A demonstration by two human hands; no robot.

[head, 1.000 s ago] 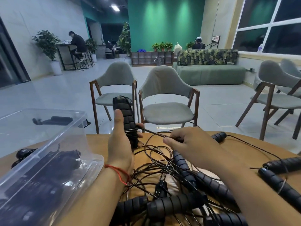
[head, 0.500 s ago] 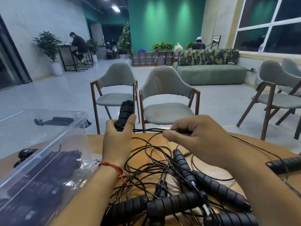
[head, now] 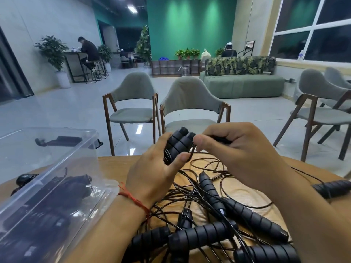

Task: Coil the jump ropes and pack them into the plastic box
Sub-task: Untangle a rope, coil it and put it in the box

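My left hand point(head: 152, 173) grips a pair of black ribbed jump-rope handles point(head: 177, 143) held side by side above the wooden table point(head: 114, 168), with thin cord wound round their lower end. My right hand point(head: 237, 150) pinches the thin black cord point(head: 191, 151) right beside the handles and holds something dark in its curled fingers. A tangle of more black handles and cords point(head: 218, 215) lies on the table below both hands. The clear plastic box point(head: 47, 183) stands at the left, tilted, with dark coiled ropes inside.
Two grey chairs point(head: 190, 103) stand just beyond the table's far edge, more at the right. Another black handle point(head: 334, 188) lies at the table's right. A small dark object point(head: 24, 179) sits behind the box. People sit far back in the room.
My left hand has lowered and tilted the handles, and a second handle now lies beside the first. My right hand has risen from the table and come in close to them with the cord.
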